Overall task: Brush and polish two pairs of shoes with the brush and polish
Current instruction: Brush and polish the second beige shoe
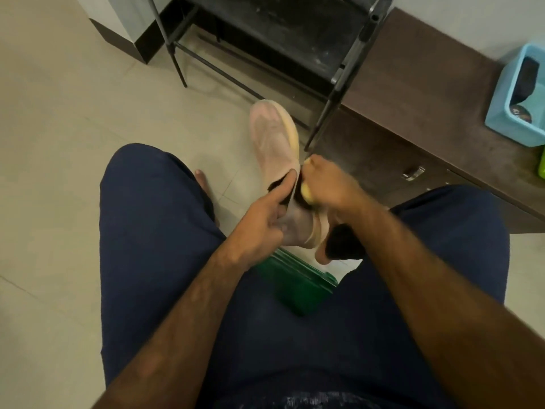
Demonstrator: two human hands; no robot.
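I'm gripping the shoe [274, 137] by its collar with my left hand [259, 215], my right hand [328, 184] clasping the brush [306, 195] against it.

Hands [259, 219] gripping pink shoe [272, 137], apparently yellow brush [306, 196]

This looks like a room in a home, likely a hall or entry corner. The floor [59, 143] is laid with large pale tiles, and a dark skirting [126, 44] runs along the foot of the far left wall. A dusty black metal rack [295, 33] stands at the far side, with a worn pink sneaker [274, 137] held up near it. On the right is a low dark-brown cabinet [427, 113] with a metal handle [414, 173]; its surface carries a light blue plastic basket [501, 93]. The person sits barefoot [203, 181] on a green plastic stool [295, 284].
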